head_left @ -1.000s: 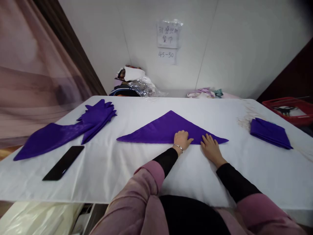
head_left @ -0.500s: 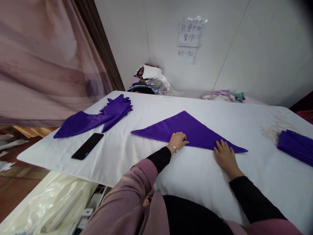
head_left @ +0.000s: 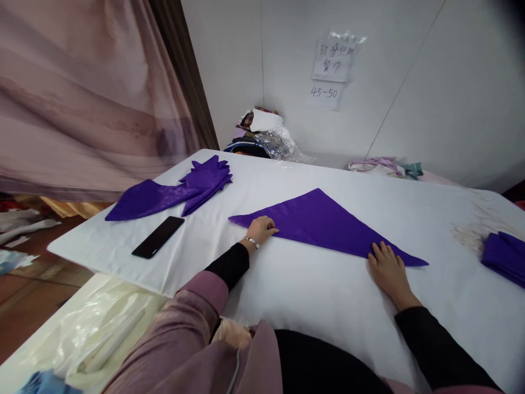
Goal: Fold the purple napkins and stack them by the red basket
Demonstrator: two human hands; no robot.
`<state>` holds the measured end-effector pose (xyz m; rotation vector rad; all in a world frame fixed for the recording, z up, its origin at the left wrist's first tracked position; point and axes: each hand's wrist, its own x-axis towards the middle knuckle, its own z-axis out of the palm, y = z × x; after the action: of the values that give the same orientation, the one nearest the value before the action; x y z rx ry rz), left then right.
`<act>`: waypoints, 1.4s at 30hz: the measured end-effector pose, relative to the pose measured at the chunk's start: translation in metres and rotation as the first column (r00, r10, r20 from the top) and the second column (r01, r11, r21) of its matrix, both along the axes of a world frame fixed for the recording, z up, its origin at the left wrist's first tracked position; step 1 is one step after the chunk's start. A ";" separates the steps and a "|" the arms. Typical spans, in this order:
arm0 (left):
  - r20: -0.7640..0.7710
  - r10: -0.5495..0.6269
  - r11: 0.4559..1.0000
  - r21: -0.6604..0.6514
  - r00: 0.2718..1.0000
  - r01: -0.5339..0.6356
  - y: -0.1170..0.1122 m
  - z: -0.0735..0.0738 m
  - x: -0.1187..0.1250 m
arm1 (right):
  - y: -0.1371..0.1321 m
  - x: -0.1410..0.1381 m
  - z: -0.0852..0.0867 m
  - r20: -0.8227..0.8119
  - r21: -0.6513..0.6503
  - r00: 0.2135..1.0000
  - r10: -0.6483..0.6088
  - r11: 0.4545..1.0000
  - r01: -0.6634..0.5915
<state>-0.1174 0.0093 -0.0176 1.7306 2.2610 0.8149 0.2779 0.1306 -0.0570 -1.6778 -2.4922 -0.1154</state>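
Observation:
A purple cloth napkin [head_left: 315, 221] lies on the white-covered table as a wide triangle, its peak facing the wall and its long folded edge towards me. On the left part of that edge rests my left hand [head_left: 261, 229], fingers bent together over the cloth and thumb along the fold. My right hand [head_left: 388, 268] lies near the right corner, open, with spread fingertips on the fabric. Left of the triangle are more purple napkins [head_left: 205, 183], folded into pointed shapes. A dark stack of folded purple cloth [head_left: 504, 258] sits at the right.
A black phone [head_left: 158, 237] lies on the white tablecloth [head_left: 303, 295], towards the left. Piled fabric and clear plastic [head_left: 268, 134] stand behind the table. Handwritten paper signs [head_left: 331, 65] hang on the wall. A pink curtain [head_left: 90, 98] drapes at the left.
My left hand has slid left along the napkin's folded edge, towards its left corner. My right hand stays near the right corner. The view has shifted slightly to the left.

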 end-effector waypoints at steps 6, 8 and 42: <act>-0.005 0.136 0.991 -0.012 0.991 -0.136 -0.026 0.001 -0.042 | 0.001 0.002 -0.003 -0.005 0.020 1.000 0.011 1.000 -0.011; -0.019 0.177 0.984 -0.011 0.984 -0.178 -0.033 0.002 -0.054 | 0.000 0.002 -0.002 -0.007 0.023 1.000 0.010 1.000 -0.009; -0.271 -0.403 0.913 -0.188 0.874 0.363 -0.002 -0.001 0.070 | 0.001 0.001 -0.002 0.013 0.034 1.000 0.010 0.999 -0.010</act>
<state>-0.0471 0.0069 -0.0182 2.2637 1.9665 0.3247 0.2790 0.1315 -0.0586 -1.6567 -2.4935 -0.1674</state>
